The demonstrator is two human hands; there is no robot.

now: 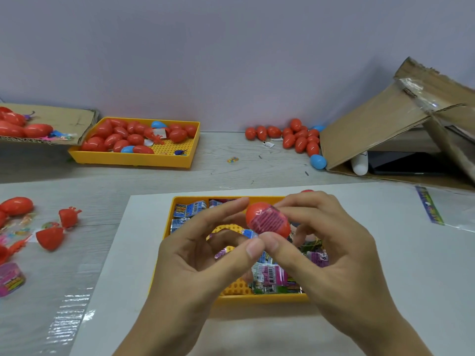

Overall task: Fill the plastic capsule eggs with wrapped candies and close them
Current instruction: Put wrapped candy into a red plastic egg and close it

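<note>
A red capsule egg half (267,220) with a pink wrapped candy showing in its open mouth is held above the near yellow tray (257,299). My right hand (331,253) pinches it between thumb and fingers. My left hand (203,255) touches it from the left, thumb tip against the right thumb under the egg. The tray holds several wrapped candies (270,274) in blue and pink foil, partly hidden by my hands.
A far yellow tray (144,156) holds several red and blue eggs. More closed eggs (295,138) lie by a cardboard box (385,129) at the right. Open red halves (50,237) and small toys lie at the left. A white sheet (385,253) lies under the near tray.
</note>
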